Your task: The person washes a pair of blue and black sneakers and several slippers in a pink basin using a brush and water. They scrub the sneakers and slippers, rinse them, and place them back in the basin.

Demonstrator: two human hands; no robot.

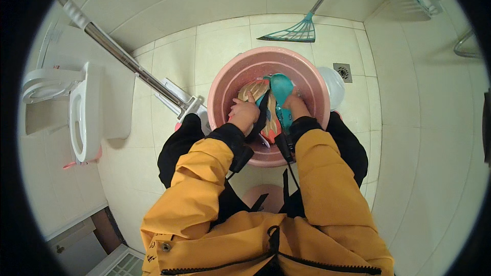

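Observation:
A round pink basin (pixel 225 79) stands on the floor between my knees. Inside lies a wet-looking, colourful item with tan and orange-red panels (pixel 253 88) and a rounded teal piece (pixel 281 88); its kind I cannot make out. A black strip runs down its middle. My left hand (pixel 244 112) rests against the tan side, its visible fingers apart. At the teal side, my right hand (pixel 295 104) is closed over the edge, with its fingertips partly hidden. Both forearms, in yellow sleeves with black cuffs, reach over the near rim.
A teal triangular brush or squeegee (pixel 294 31) leans at the far wall. On the left are a metal-handled mop (pixel 138 69) and white plastic fittings (pixel 84 115). A pale round container (pixel 333 88) sits right of the basin, near a floor drain (pixel 342 72). Cords dangle from my jacket.

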